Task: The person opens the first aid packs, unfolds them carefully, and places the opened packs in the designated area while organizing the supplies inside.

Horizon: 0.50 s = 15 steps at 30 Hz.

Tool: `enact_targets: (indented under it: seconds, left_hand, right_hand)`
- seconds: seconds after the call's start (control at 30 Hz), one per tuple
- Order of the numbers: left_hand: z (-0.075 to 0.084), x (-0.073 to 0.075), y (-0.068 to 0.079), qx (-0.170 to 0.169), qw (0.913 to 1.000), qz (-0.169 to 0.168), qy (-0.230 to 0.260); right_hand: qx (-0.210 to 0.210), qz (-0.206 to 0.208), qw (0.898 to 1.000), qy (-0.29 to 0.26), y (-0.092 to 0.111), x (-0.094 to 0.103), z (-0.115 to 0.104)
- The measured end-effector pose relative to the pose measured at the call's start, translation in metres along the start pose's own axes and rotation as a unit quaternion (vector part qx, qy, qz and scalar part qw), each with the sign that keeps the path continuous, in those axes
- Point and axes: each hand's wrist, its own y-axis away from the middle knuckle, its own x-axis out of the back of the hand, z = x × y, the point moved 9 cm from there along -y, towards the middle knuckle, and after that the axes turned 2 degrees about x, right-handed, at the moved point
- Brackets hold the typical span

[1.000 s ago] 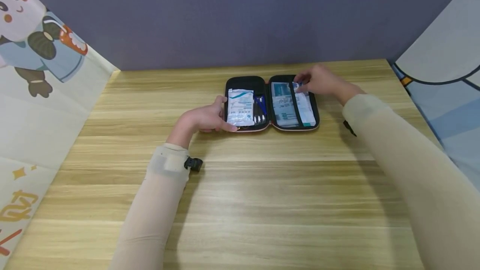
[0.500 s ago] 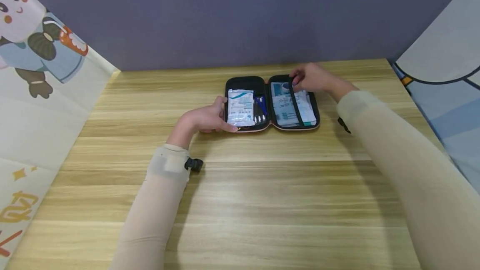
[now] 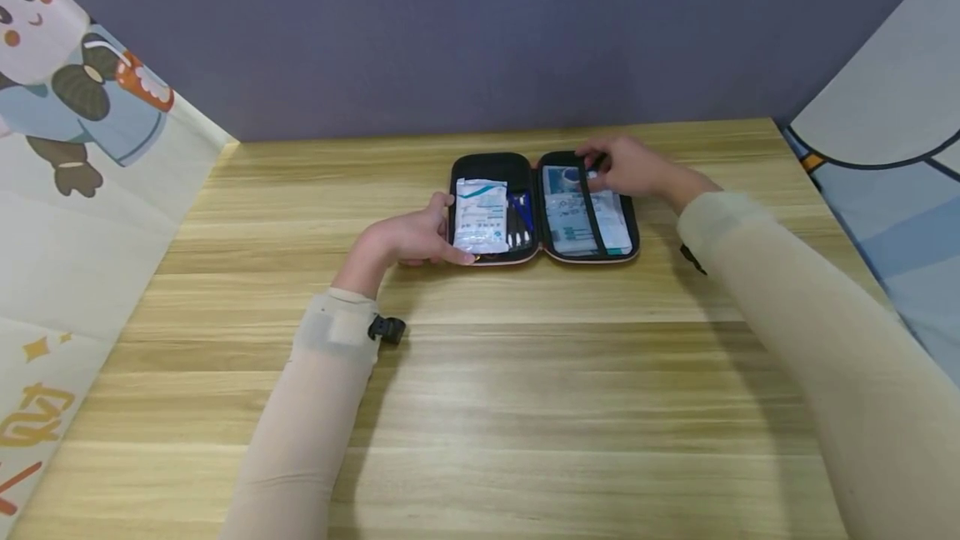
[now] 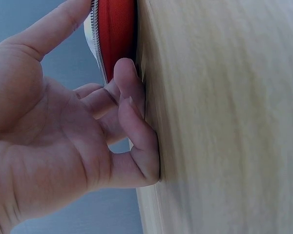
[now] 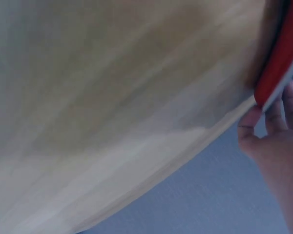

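Here we see the open case (image 3: pixel 491 166) flat near the far edge of the wood-grained table (image 3: pixel 480 398), its rounded, zip-edged, red-fabric halves side by side, long axes pointing away from the person. The left hand (image 3: pixel 411 237) grips its near left corner, thumb above bent fingers; the right hand (image 3: pixel 633 167) curls over the black strap (image 3: pixel 593 213), though we cannot tell whether it pinches.

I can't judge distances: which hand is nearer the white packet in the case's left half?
Left. The left hand touches the case beside the white packet; the right hand is at the strap across the other half.
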Motion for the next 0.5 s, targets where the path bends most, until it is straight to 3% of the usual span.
enact_targets:
  seconds: [0.23,0.5]
  left_hand:
    - [-0.0008,0.0003,0.0004,0.001,1.0000,0.000,-0.007]
    - [0.0004,0.0008,0.0022,-0.002,1.0000,0.002,-0.004]
  right_hand:
    - [0.002,0.022,1.000,0.022,-0.0001,-0.0045,0.0050]
    - [-0.012,-0.004,1.000,-0.025,0.0087,0.0026,0.0070]
